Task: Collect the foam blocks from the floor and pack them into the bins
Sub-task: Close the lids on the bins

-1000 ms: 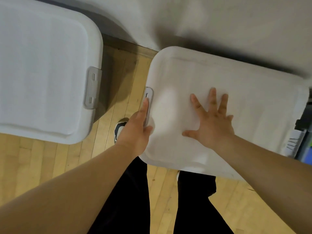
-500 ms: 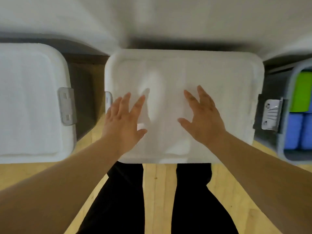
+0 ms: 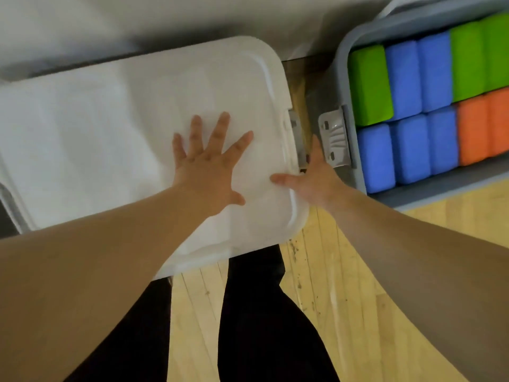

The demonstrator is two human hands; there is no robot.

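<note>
Left hand (image 3: 209, 166) lies flat on the white lid (image 3: 110, 119), palm down, fingers straight and spread wide, gripping nothing.

Right hand (image 3: 316, 180) sits at the lid's right edge. Its thumb rests straight on the lid top, and one finger runs straight up along the lid latch (image 3: 298, 142). The remaining fingers are hidden behind the back of the hand, so we cannot tell whether this hand holds the latch or only presses against it.

The lid covers the bin beneath it completely. We see none of that bin's walls or contents. The lid's left end is blurred.

Just right of it, across a narrow gap, stands the open bin (image 3: 344, 64), grey-rimmed, with its own latch (image 3: 334, 139) facing the right hand. The frame cuts off its right side and far corner.

The foam blocks (image 3: 407, 144) are inside the open bin, packed side by side in two rows. They are green (image 3: 370, 86) and blue at the back, blue and orange (image 3: 473, 128) at the front. We cannot see how many lie beyond the frame edge or underneath.

The wooden floor (image 3: 330, 299) shows below, partly hidden by black trousers (image 3: 261, 312) and both forearms. The pale wall (image 3: 137, 17) behind is smeared.
</note>
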